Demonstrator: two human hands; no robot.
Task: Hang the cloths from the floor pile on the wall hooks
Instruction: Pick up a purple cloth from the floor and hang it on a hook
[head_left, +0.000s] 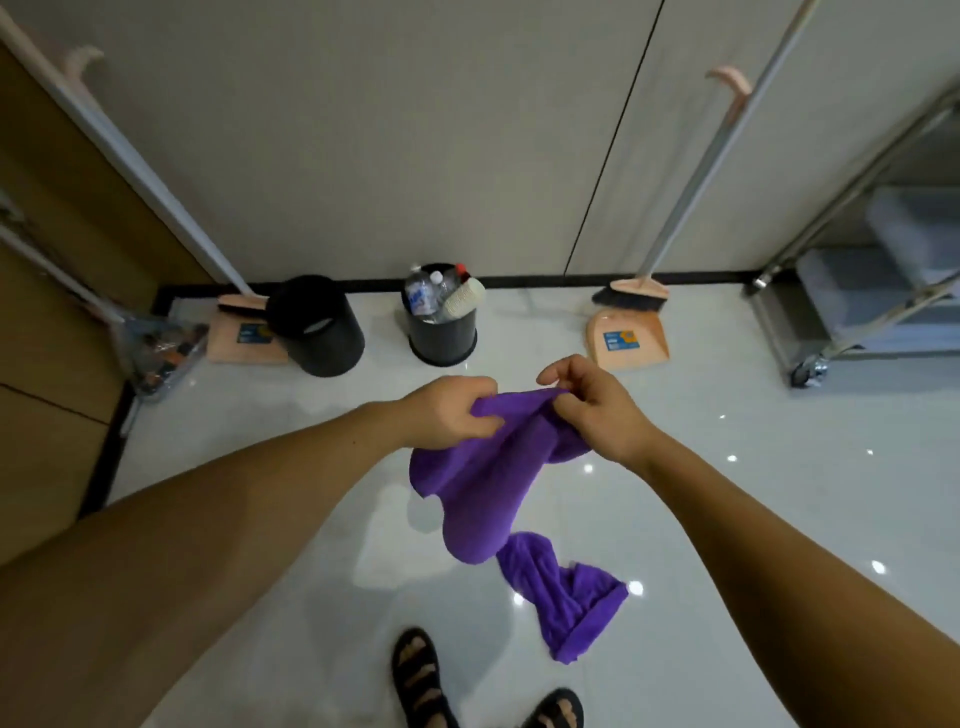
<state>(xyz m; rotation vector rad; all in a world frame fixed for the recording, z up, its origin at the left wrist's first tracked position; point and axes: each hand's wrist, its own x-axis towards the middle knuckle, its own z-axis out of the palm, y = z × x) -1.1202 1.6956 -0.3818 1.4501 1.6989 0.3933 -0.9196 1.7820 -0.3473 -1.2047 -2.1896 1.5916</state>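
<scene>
I hold a purple cloth (483, 483) up in front of me, above the glossy white floor. My left hand (447, 413) grips its top edge on the left, and my right hand (592, 405) pinches the same edge on the right. The cloth hangs down bunched between them. A second purple cloth (566, 597) lies crumpled on the floor just below it, near my sandalled feet. Two pale pink wall hooks are on the grey wall: one at the upper left (83, 60), one at the upper right (732, 80).
Along the wall stand a tipped black bin (317, 325), an upright black bin (441, 322) with bottles, and two pink dustpan-and-broom sets (631, 338) (244, 332). A metal wheeled cart (872, 291) is at the right. A wooden panel (47, 291) is at the left.
</scene>
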